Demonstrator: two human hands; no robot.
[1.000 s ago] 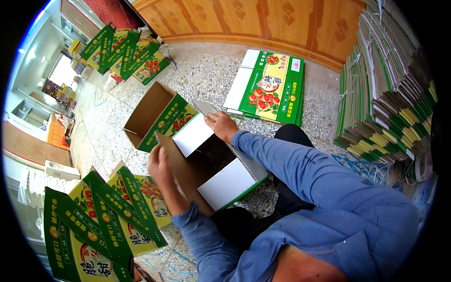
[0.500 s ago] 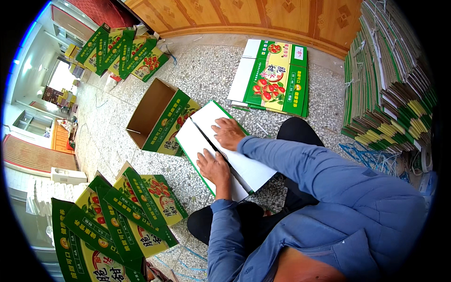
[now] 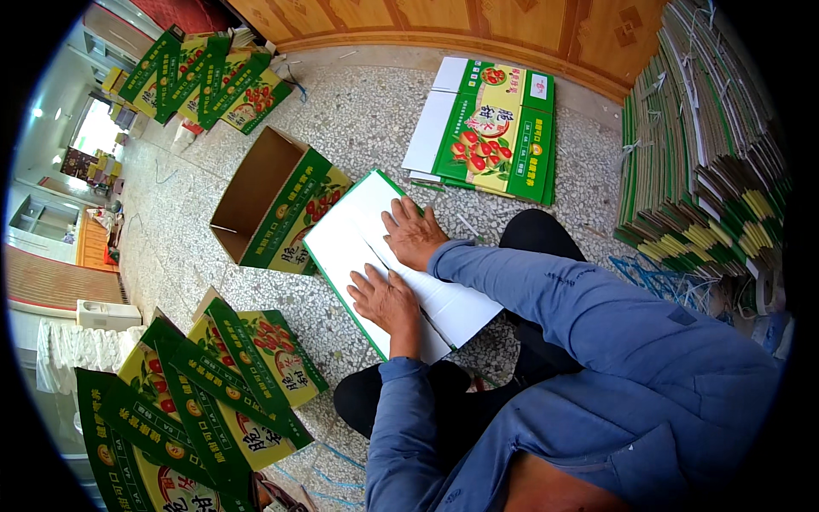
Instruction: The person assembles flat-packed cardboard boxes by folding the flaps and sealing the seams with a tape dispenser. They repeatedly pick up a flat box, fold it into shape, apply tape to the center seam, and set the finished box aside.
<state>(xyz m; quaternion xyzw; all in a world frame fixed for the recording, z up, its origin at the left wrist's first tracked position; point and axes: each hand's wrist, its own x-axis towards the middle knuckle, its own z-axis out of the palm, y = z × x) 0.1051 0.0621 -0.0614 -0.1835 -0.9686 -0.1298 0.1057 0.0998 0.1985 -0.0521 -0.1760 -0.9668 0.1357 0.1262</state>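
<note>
A green-edged cardboard box (image 3: 345, 243) lies in front of me with its white flaps folded flat. My left hand (image 3: 386, 300) presses palm-down on the nearer flap. My right hand (image 3: 414, 232) lies flat on the farther flap, fingers spread. Both blue sleeves reach in from the lower right. Neither hand grips anything.
An open-topped green fruit box (image 3: 271, 203) lies on its side just left of the flaps. Assembled boxes are piled at the lower left (image 3: 213, 392) and upper left (image 3: 205, 81). A flat printed carton (image 3: 495, 128) lies ahead; tall stacks of flat cartons (image 3: 699, 162) stand at right.
The box stood open with flaps up a second ago; the flaps have been folded down and both hands now press flat on them.
</note>
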